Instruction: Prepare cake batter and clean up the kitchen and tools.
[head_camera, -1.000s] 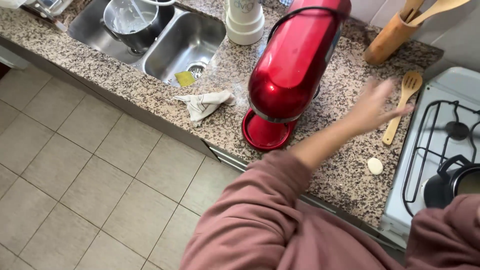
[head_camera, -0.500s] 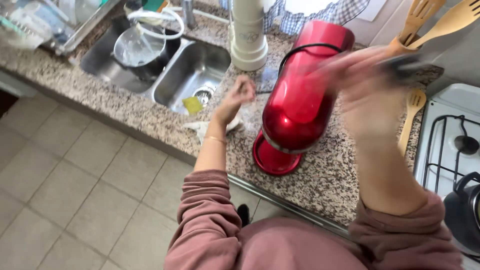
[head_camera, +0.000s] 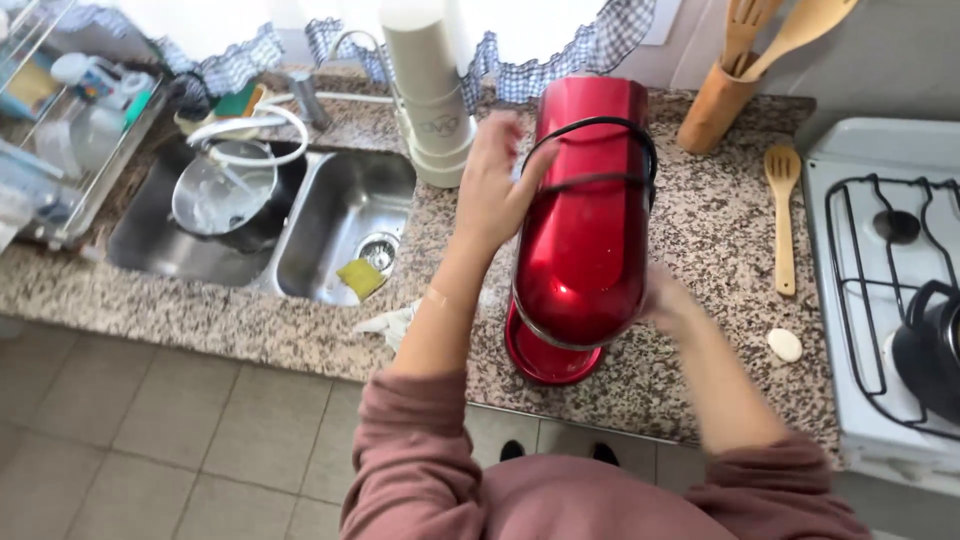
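I am looking down at a glossy red, rounded metal stand mixer (head_camera: 585, 225) that is standing on its circular red base on the speckled granite worktop (head_camera: 700, 230), between the steel double sink (head_camera: 330, 225) and the white gas stove (head_camera: 880, 290). A thin black cord is looping over the mixer's smooth top. My left hand (head_camera: 495, 185) is pressing flat against the mixer's upper left flank, its fingers (head_camera: 500, 135) spread loosely and lying on the shiny shell rather than clenched around anything. My right hand (head_camera: 665, 300) is resting against the mixer's lower right side; it is blurred and partly hidden by the body, so I cannot tell whether its fingers are curled or released. Dusty-pink knit sleeves are pushed up both forearms. Just behind the left hand a cream cylindrical plastic water filter (head_camera: 430, 100) is standing upright. A flat wooden spatula (head_camera: 781, 215) is lying on the worktop right of the mixer, near a small pale round lump (head_camera: 784, 345). A yellow-green sponge (head_camera: 361, 277) is sitting in the sink basin beside the drain, and a round wooden utensil holder (head_camera: 715, 105) is standing at the back.
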